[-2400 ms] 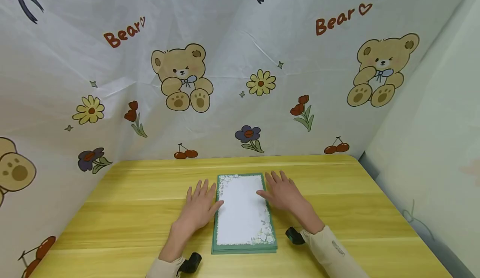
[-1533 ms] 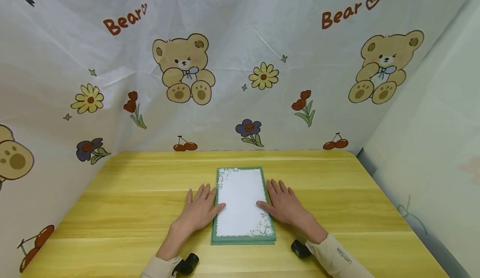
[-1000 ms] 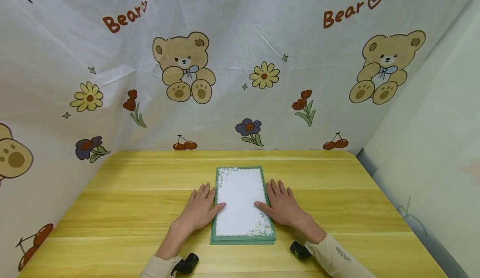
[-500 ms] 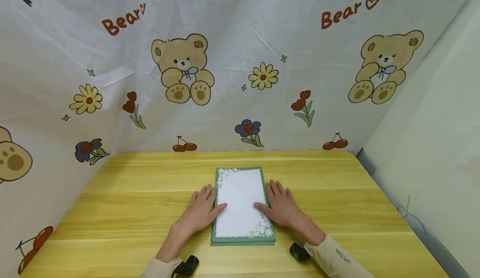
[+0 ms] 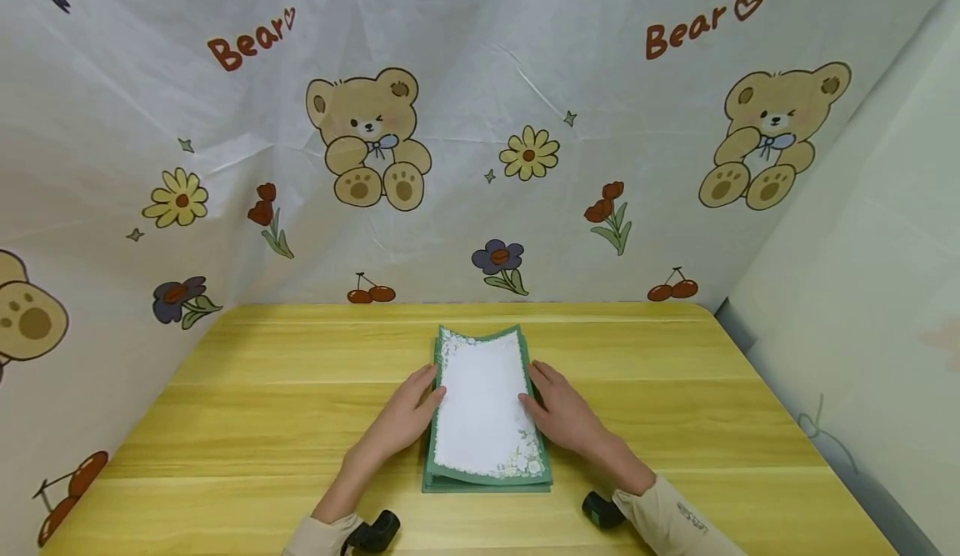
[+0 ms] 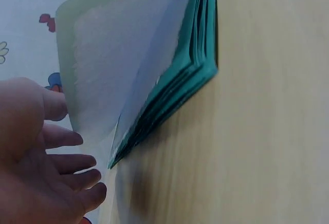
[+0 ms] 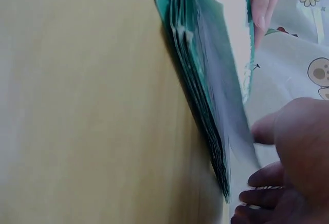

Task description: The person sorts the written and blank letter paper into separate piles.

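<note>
A stack of green-bordered sheets (image 5: 487, 488) lies in front of me. Its top sheet of decorated paper (image 5: 483, 406), white inside with pale flowers at two corners, bows upward at its sides and far corners. My left hand (image 5: 403, 413) pinches that sheet's left edge, thumb on top and fingers below. On the opposite edge my right hand (image 5: 566, 413) holds it the same way. The left wrist view shows the underside of the raised sheet (image 6: 110, 54), tilted up from the green layers (image 6: 175, 93). From the right wrist, the raised sheet (image 7: 226, 75) also stands apart from the layers below.
The yellow wood-grain table (image 5: 300, 423) stretches around the stack. Behind it hangs a white cloth (image 5: 450, 81) printed with bears, flowers and cherries. A black wrist camera (image 5: 377, 531) sits at my left cuff, another camera (image 5: 602, 509) at my right.
My hands lay flat beside the stack, thumbs over the top sheet. Now the fingers have closed on its side edges, and its sides and far corners have risen off the stack.
</note>
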The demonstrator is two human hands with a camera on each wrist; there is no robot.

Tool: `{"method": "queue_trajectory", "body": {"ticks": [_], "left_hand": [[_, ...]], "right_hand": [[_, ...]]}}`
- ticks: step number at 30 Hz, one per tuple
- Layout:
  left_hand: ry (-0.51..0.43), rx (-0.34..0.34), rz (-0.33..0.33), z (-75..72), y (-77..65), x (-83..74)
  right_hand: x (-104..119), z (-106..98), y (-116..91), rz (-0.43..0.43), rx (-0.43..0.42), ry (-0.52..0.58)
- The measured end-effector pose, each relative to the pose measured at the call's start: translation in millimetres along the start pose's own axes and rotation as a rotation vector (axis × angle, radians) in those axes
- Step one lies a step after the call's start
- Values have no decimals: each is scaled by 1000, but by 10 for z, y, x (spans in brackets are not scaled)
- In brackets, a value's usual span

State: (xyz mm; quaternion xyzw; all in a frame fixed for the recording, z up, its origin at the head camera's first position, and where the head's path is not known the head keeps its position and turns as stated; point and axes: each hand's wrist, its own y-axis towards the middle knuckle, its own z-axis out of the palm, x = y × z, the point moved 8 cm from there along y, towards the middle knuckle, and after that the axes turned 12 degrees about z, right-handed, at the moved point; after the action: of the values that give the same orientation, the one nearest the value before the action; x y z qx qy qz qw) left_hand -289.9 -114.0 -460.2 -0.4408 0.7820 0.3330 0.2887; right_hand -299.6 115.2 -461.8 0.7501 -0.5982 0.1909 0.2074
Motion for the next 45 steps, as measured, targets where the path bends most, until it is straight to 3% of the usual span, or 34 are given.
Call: {"method": "queue_trajectory", "body": {"ticks": [6,12,17,21,30,45], "left_hand": [[-189,-77,-33,-11,12,-18],[-453,-130,-149,-4,23,14],[-559,-196,-197,-77,22,-9],[-585,-245,-210,-139,9,-9],[-603,-347,-257,-247,-25,71],[-579,-368,-272,-293,-39,129]], "right_hand": [[23,-56,16,26,-49,193],[-27,-145,23,162,-12,524],[-71,-199,70,260,41,746],[-120,-235,96,321,63,870],[-210,-288,101,377,47,991],[-207,-304,107,399,9,1050]]}}
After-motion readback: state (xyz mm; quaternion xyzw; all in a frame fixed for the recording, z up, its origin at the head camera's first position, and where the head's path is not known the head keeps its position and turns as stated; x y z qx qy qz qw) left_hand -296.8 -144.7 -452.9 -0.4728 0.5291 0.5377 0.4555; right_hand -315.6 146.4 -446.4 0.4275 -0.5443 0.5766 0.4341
